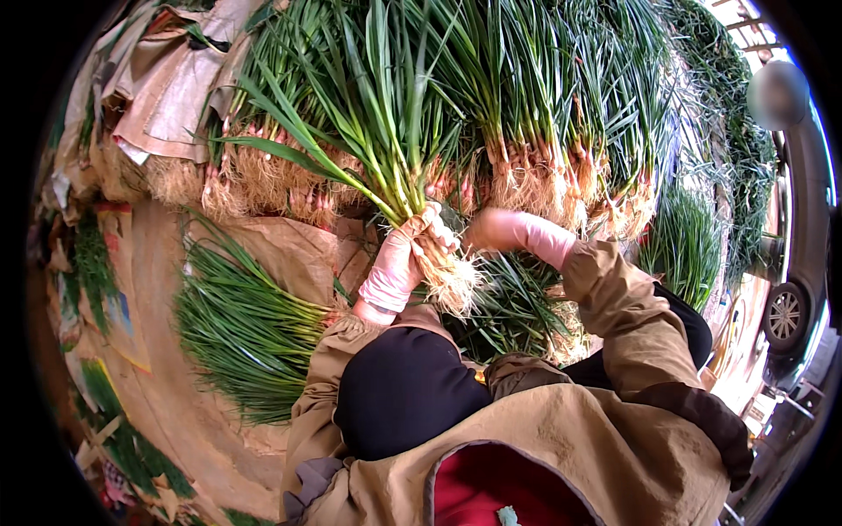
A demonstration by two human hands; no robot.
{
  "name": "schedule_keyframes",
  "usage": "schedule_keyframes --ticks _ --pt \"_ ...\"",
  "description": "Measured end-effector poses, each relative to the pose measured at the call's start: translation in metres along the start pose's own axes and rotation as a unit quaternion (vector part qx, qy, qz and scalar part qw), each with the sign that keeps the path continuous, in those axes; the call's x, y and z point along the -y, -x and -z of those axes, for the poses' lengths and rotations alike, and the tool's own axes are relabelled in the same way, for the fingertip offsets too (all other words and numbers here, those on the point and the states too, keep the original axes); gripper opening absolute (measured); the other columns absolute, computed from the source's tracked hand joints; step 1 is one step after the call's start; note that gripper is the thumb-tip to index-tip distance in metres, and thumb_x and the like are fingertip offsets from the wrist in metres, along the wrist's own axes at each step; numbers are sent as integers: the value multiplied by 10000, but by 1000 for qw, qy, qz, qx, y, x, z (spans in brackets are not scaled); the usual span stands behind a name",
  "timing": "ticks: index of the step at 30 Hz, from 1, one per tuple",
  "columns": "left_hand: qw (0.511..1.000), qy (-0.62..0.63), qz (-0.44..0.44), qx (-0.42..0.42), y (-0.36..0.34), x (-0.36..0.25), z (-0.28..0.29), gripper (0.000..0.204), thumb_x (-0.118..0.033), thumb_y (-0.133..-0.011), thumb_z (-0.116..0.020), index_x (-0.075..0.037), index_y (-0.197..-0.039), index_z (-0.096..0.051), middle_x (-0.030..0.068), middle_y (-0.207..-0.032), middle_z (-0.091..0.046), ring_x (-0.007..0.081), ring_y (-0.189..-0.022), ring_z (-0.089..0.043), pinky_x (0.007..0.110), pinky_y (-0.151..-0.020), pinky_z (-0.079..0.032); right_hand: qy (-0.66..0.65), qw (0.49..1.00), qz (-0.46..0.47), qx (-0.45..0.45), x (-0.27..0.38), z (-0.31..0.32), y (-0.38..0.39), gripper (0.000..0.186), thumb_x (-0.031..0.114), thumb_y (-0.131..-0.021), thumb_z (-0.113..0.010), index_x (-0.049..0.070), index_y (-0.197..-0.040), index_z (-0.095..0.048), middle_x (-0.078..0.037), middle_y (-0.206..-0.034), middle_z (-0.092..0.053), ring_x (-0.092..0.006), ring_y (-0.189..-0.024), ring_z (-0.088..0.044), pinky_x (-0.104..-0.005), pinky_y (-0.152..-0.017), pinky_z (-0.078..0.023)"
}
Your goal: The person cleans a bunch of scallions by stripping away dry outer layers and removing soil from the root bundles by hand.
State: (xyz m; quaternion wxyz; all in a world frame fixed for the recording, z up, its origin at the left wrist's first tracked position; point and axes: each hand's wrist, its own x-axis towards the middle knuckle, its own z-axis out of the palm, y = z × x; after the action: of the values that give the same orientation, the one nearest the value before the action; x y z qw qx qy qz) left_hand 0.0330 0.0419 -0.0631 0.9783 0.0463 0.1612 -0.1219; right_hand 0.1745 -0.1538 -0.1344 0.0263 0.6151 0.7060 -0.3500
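Note:
In a pink glove, my left hand (405,254) is wrapped round the lower stems of a bunch of green garlic (386,131). Its long flat leaves fan up and away from me. Below the fist hang its pale, stringy roots (452,285). My right hand (498,231), also in a pink glove, is just right of the bunch near the roots. Motion smears its fingers, so I cannot tell whether they hold anything. On the ground to the left lies a pile of green garlic (250,329), leaves pointing left. More loose leaves (500,307) lie below my right forearm.
A long row of green garlic (544,96) stretches across the far side, roots toward me. Brown sacking (281,250) covers the ground. Cloth sacks (167,96) lie at far left. At the right are more greens (684,237), a person (778,95) and a parked car (802,237).

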Motion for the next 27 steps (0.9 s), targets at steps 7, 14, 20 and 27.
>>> schedule_keyframes --ticks 7,14,20,27 --pt "993 -96 -28 -66 -2 -1 -5 183 -71 -926 -559 -25 -1100 -592 38 -762 -589 244 -755 -651 401 -753 -549 -44 750 -509 -421 -3 122 42 261 299 -918 -643 42 -883 -615 -107 -735 -638 -222 -613 -614 -353 -592 -509" --pt "969 -182 -6 -169 -7 3 9 177 -89 -951 -546 22 -1064 -624 125 -911 -680 246 -836 -684 361 -773 -576 -523 703 -296 -381 59 111 13 350 332 -889 -655 14 -1032 -683 -84 -807 -693 -177 -764 -659 -328 -748 -525" --pt "967 -182 27 -177 -5 7 -2 160 -112 -942 -541 22 -979 -620 125 -784 -662 240 -674 -645 332 -633 -539 -444 657 -318 -520 78 77 -27 311 322 -944 -610 16 -896 -633 -64 -683 -624 -159 -603 -584 -318 -559 -457" --pt "998 28 55 -19 9 -1 -2 116 -137 -914 -559 -75 -1006 -592 76 -909 -593 203 -695 -548 349 -659 -461 -793 380 -173 -444 53 91 -32 317 376 -996 -511 75 -965 -606 84 -625 -414 -40 -494 -339 -203 -446 -235"
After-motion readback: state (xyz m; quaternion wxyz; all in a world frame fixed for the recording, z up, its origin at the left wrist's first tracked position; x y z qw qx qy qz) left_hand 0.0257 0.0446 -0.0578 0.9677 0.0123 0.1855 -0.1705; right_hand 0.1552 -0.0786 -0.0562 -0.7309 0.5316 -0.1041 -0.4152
